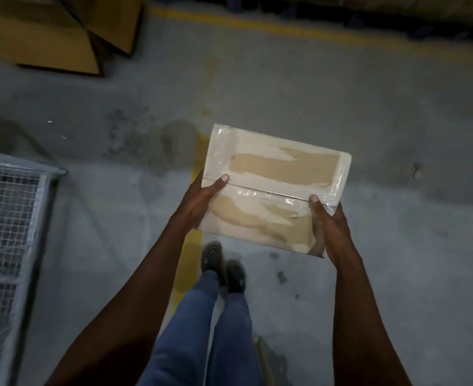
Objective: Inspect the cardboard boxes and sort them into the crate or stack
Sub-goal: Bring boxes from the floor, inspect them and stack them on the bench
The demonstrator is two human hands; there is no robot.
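Both arms reach forward, holding a flat box in the air above the grey concrete floor. The left hand grips its left edge and the right hand its right edge, thumbs on top. The pale cardboard is torn in brown patches and bound with glossy tape. A wire-mesh crate stands at left; brown cartons lie far left.

One pale, tape-wrapped rectangular cardboard box, two bare hands, left hand and right hand, one white wire-mesh crate, one heap of flattened brown cardboard, two dark perforated clogs.
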